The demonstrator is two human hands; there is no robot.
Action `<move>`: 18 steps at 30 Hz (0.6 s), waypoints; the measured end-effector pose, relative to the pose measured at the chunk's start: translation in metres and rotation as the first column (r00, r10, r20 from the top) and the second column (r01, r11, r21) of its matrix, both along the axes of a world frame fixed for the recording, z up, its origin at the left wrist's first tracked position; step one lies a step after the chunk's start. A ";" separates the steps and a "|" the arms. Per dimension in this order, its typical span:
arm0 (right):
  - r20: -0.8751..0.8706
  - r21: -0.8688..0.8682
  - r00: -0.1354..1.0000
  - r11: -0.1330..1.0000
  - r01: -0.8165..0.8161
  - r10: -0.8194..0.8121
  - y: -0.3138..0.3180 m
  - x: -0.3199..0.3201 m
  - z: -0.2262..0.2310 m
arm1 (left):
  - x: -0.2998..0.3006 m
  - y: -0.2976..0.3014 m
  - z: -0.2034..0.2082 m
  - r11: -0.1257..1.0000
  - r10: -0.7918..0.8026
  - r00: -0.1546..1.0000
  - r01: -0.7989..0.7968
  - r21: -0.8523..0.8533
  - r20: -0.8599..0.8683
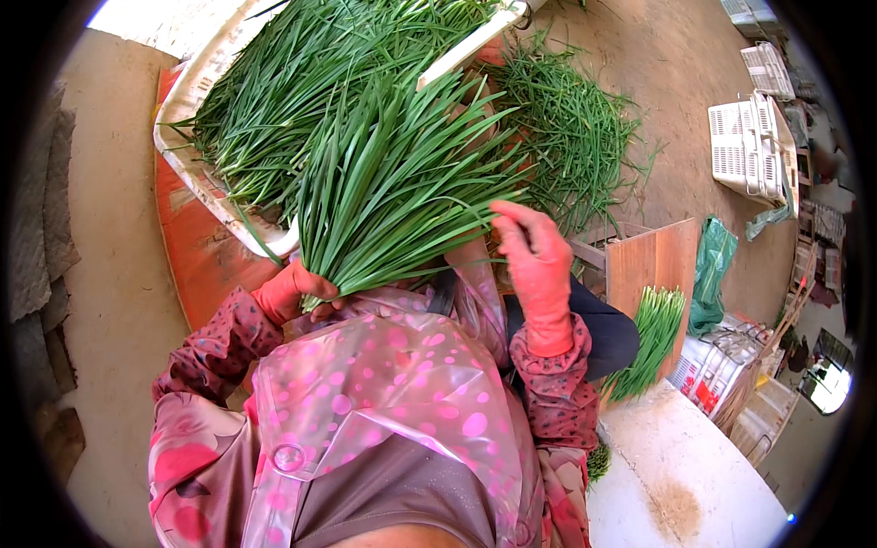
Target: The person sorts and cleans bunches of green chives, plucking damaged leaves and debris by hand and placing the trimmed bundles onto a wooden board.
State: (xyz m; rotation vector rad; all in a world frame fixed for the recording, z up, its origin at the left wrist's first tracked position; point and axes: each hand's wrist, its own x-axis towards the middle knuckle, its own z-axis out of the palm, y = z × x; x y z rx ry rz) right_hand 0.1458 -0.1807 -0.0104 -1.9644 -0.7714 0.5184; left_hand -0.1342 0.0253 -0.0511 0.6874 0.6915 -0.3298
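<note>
A fanned bunch of long, flat green garlic chives (384,196) lies across my front, its pale cut ends toward me. My left hand (297,290), in an orange-red glove, is closed round those pale ends. At the right edge of the bunch my right hand (534,274), gloved the same way, has its fingers bent together at the leaf tips. They seem to pinch a thin leaf there, though the contact is small. Just beyond the bunch stands a white plastic crate (187,173) heaped with loose garlic chives (283,100).
Loose green leaves (575,128) lie piled on the brown floor (671,110) beyond the crate. A neat chive bundle (650,338) leans against a wooden board (647,260) on my right, near a white tabletop (694,457). White crates (744,146) and a green bag (713,274) stand farther right.
</note>
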 end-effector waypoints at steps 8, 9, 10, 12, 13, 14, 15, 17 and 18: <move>0.346 -0.043 0.914 0.977 -0.208 0.210 0.027 -0.012 -0.031 | 0.031 0.003 0.018 0.994 -0.031 0.998 0.024 0.111 0.053; 0.346 -0.043 0.915 0.977 -0.207 0.209 0.028 -0.013 -0.030 | 0.032 0.004 0.013 0.992 -0.043 0.997 0.035 0.121 0.064; 0.322 -0.050 0.923 0.978 -0.203 0.208 0.029 -0.016 -0.029 | 0.033 0.004 0.010 0.990 -0.055 0.996 0.045 0.130 0.076; 0.298 -0.061 0.932 0.979 -0.195 0.204 0.030 -0.020 -0.031 | 0.034 0.004 0.009 0.991 -0.053 0.995 0.043 0.124 0.080; 0.348 -0.099 0.904 0.968 -0.229 0.249 0.028 -0.021 -0.034 | 0.036 0.004 0.009 0.992 -0.056 0.995 0.045 0.117 0.087; 0.394 -0.139 0.871 0.956 -0.260 0.294 0.026 -0.022 -0.037 | 0.038 0.004 0.008 0.993 -0.058 0.994 0.048 0.109 0.093; 0.416 -0.147 0.867 0.961 -0.234 0.275 0.027 -0.025 -0.042 | 0.038 0.004 0.007 0.993 -0.068 0.993 0.058 0.103 0.097; 0.402 -0.163 0.887 0.971 -0.175 0.228 0.023 -0.032 -0.052 | 0.032 0.005 0.005 0.997 -0.014 0.998 0.009 0.080 0.062; 0.388 -0.176 0.903 0.977 -0.124 0.185 0.019 -0.033 -0.059 | 0.032 0.006 0.004 0.997 -0.023 0.998 0.018 0.077 0.062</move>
